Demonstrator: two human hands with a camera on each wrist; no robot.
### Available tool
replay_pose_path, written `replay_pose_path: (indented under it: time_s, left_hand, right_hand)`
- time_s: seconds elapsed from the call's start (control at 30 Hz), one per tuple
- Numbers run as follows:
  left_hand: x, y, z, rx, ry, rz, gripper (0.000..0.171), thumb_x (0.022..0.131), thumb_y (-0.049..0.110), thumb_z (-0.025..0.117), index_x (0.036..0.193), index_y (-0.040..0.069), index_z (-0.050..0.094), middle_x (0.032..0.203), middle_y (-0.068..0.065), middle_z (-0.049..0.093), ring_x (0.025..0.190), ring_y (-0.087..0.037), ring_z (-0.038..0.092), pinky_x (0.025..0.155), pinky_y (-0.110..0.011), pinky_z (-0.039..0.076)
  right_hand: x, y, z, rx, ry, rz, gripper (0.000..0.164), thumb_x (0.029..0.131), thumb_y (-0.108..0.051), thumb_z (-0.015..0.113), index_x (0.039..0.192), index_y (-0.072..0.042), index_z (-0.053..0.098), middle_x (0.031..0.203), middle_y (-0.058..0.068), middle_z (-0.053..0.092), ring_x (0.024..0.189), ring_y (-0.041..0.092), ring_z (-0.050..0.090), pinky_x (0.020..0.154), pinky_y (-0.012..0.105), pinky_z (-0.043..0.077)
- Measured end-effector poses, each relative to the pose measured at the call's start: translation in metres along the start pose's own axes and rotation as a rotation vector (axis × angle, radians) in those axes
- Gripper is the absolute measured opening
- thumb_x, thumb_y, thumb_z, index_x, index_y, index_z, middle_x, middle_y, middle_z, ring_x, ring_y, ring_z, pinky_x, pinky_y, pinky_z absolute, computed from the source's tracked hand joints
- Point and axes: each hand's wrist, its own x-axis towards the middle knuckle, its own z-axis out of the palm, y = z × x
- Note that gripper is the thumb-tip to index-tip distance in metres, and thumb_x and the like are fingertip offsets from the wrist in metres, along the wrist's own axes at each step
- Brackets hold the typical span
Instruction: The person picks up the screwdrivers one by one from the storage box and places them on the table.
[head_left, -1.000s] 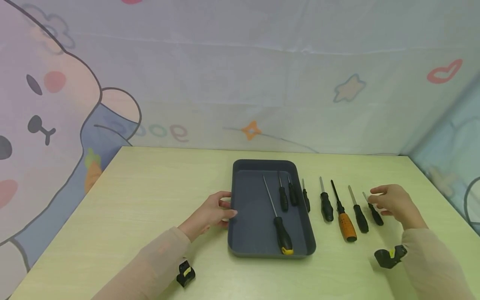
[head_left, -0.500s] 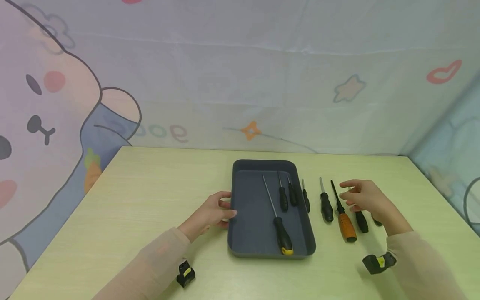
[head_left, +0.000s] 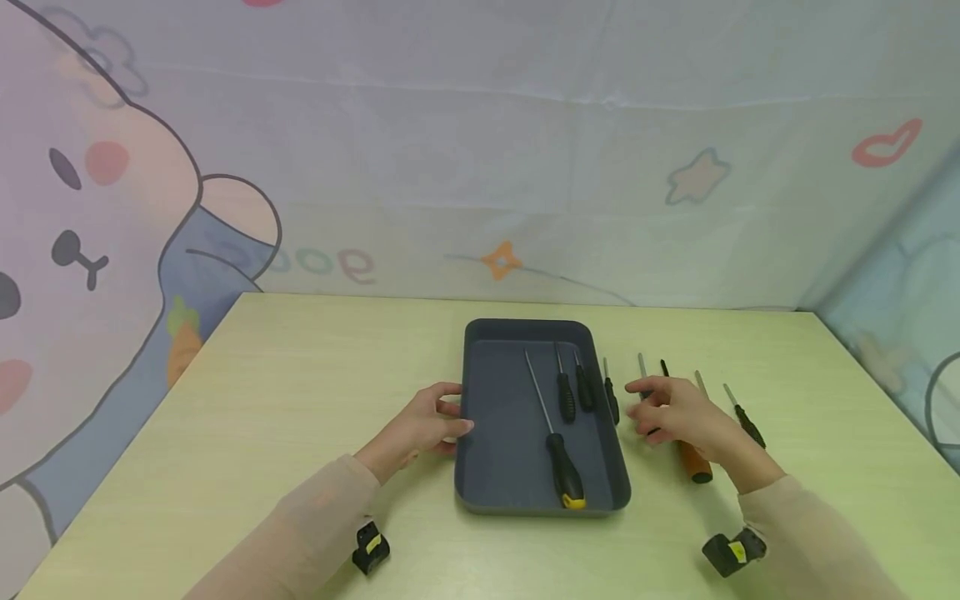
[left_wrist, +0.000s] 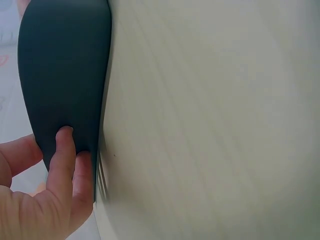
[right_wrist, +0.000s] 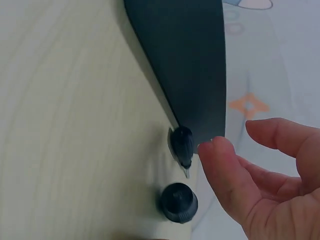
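Note:
My left hand (head_left: pixel 422 423) holds the left wall of a dark grey tray (head_left: pixel 498 475). In the left wrist view, its fingers lie against the tray's outer wall (left_wrist: pixel 62 65) and the thumb is at the rim. Inside the tray lie a long screwdriver with a yellow-tipped handle (head_left: pixel 566 471) and two small black screwdrivers. My right hand (head_left: pixel 686 417) holds nothing, fingers spread loosely above a black-handled screwdriver (right_wrist: pixel 179 202) that it partly hides. Just left of it, a small black screwdriver (head_left: pixel 612 402) lies beside the tray's right wall.
An orange-handled screwdriver (head_left: pixel 693 464) lies partly under my right hand. Farther right are a screwdriver whose shaft (head_left: pixel 701 383) shows and a small black screwdriver (head_left: pixel 748 427). A printed cloth (head_left: pixel 420 167) hangs behind the wooden table (head_left: pixel 337 358).
My right hand has moved left from the rightmost screwdriver, past the orange-handled one, towards the tray. My left hand and the tray have stayed in place.

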Motion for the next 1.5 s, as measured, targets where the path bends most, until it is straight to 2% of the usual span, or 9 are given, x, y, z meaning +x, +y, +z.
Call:
replay_pose_path:
  time_s: [0.27,0.6,1.1,1.5]
  left_hand:
    - [0.000,-0.001,-0.001,-0.011,-0.004,0.004,0.059,0.086,-0.005,0.062,0.138,0.002,0.037,0.112,-0.020,0.049,0.087,-0.025,0.060,0.069,-0.038,0.055]
    - [0.000,0.000,0.000,-0.017,-0.005,0.005,0.059,0.085,-0.006,0.061,0.138,0.002,0.038,0.111,-0.020,0.048,0.086,-0.025,0.059,0.069,-0.038,0.055]
    - [0.001,-0.001,0.000,-0.017,-0.006,0.006,0.059,0.086,-0.005,0.062,0.139,0.002,0.037,0.113,-0.020,0.048,0.088,-0.026,0.060,0.070,-0.038,0.055]
    - [0.000,0.004,0.000,0.039,-0.021,0.006,0.059,0.086,-0.006,0.062,0.139,0.000,0.035,0.112,-0.021,0.050,0.087,-0.026,0.061,0.071,-0.039,0.055]
  right_hand:
    - [0.002,0.002,0.015,0.054,-0.022,-0.004,0.055,0.087,-0.002,0.058,0.133,0.014,0.034,0.097,0.016,0.062,0.081,0.024,0.063,0.069,0.038,0.055]
    - [0.002,-0.001,0.026,0.052,-0.028,0.048,0.057,0.086,0.002,0.056,0.136,0.013,0.030,0.096,0.016,0.057,0.088,0.024,0.063,0.072,0.039,0.054]
    - [0.002,0.001,0.028,0.048,-0.030,0.041,0.056,0.086,0.004,0.053,0.136,0.014,0.029,0.096,0.016,0.057,0.087,0.022,0.062,0.070,0.038,0.054]
    - [0.003,0.001,0.028,0.080,-0.029,0.053,0.056,0.087,0.004,0.053,0.136,0.013,0.029,0.095,0.015,0.057,0.084,0.019,0.061,0.069,0.037,0.054]
